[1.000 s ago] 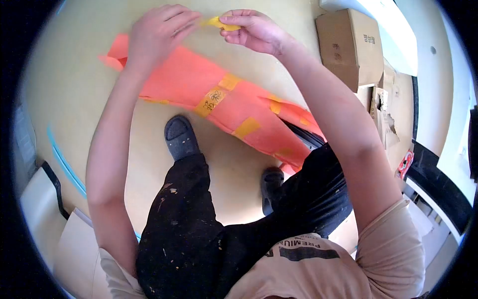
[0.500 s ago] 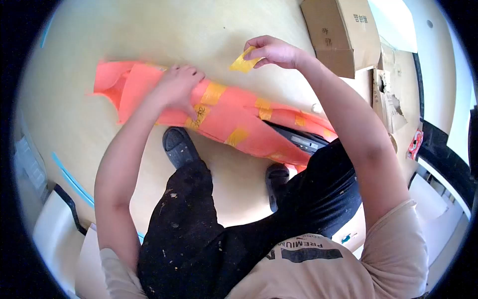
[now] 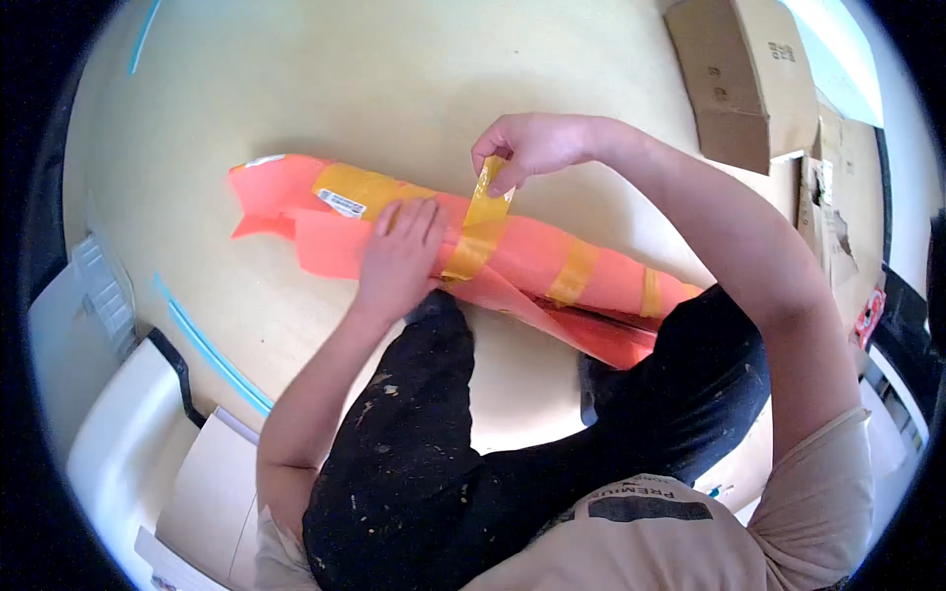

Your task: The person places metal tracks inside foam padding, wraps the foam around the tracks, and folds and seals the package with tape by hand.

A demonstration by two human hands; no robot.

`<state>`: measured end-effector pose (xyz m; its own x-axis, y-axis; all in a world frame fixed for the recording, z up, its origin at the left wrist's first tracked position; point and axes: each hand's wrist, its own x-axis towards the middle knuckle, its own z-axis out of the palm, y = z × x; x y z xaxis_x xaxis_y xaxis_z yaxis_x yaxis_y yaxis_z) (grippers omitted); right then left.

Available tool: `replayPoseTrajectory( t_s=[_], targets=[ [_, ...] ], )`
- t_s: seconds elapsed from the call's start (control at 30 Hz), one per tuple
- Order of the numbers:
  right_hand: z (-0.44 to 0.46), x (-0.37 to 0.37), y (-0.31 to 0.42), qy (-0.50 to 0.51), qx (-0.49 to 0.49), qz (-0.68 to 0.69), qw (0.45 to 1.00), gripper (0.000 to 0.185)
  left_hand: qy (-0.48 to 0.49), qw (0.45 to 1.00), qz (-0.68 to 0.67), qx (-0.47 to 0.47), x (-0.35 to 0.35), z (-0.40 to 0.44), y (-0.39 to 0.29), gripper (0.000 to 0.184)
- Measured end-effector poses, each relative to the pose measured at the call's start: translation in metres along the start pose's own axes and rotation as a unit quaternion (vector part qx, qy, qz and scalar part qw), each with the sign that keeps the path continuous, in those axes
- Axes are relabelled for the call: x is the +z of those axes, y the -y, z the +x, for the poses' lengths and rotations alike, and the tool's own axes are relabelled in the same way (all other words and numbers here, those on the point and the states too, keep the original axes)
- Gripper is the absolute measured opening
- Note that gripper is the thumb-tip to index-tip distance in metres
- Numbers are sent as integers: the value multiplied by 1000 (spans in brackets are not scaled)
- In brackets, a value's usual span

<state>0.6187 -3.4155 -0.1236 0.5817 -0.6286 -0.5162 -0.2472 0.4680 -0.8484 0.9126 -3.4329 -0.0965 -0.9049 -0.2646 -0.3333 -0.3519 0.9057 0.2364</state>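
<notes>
A long bundle in salmon-pink foam sheet lies across the floor in front of my legs, with yellow tape bands round it and a white label near its left end. My left hand lies flat on the bundle, fingers stretched across its top; the thumb is hard to see. Between the thumb and fingers of my right hand is the upper end of a yellow tape strip. The strip's lower part lies against the foam, just right of my left hand. A dark object shows inside the bundle's open fold near my knee.
Cardboard boxes stand on the floor at the upper right. Blue strips lie on the floor at the left. White panels and a pale chair-like piece are at the lower left.
The bundle has been turned over, showing the white label and other tape bands. My right hand has brought the loose tape strip down onto the foam. My left hand has shifted along the bundle.
</notes>
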Motion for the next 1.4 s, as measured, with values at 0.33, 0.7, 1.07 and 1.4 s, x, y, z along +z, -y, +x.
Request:
replayPoseTrajectory(
  t_s=[0.33, 0.7, 1.07, 1.4],
  targets=[
    [101, 52, 7, -47, -41, 558, 828, 26, 30, 999, -9, -17, -19, -2, 17, 87],
    [112, 78, -12, -60, -94, 657, 745, 28, 13, 987, -158, -27, -69, -25, 130, 40],
    [110, 80, -11, -19, -119, 618, 777, 27, -87, 953, -277, -85, -59, -80, 120, 25],
    [105, 75, -5, -36, -100, 592, 799, 25, -6, 914, -392, -102, -60, -85, 125, 20]
  ],
)
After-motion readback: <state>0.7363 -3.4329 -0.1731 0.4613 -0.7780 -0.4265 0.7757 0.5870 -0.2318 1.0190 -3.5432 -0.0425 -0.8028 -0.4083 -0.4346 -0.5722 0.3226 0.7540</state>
